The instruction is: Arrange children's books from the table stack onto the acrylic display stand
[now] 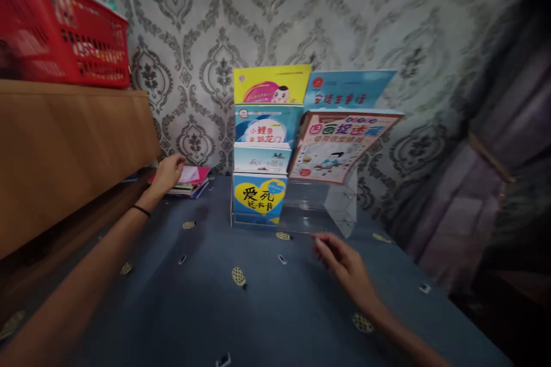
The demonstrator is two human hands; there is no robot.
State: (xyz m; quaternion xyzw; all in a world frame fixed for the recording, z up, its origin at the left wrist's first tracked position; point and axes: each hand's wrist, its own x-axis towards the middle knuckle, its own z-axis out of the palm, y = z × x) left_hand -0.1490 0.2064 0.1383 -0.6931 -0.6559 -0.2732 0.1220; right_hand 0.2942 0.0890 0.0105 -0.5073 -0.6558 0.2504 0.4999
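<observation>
At the far left of the head view, my left hand is over a low stack of books with a pink cover on top. Its fingers are loosely bent and apart, and nothing shows in them. My right hand hovers over the table in front of a clear display rack, slightly blurred, its fingers half curled around nothing. On the rack's left side, books stand in tiers, with a blue and yellow book lowest. A pinkish picture book leans in the right side, before a blue book.
A patterned blue cloth covers the table. Along the left stands a wooden cabinet bearing a red plastic basket. Patterned wallpaper is close behind the rack. A dark curtain hangs at the right.
</observation>
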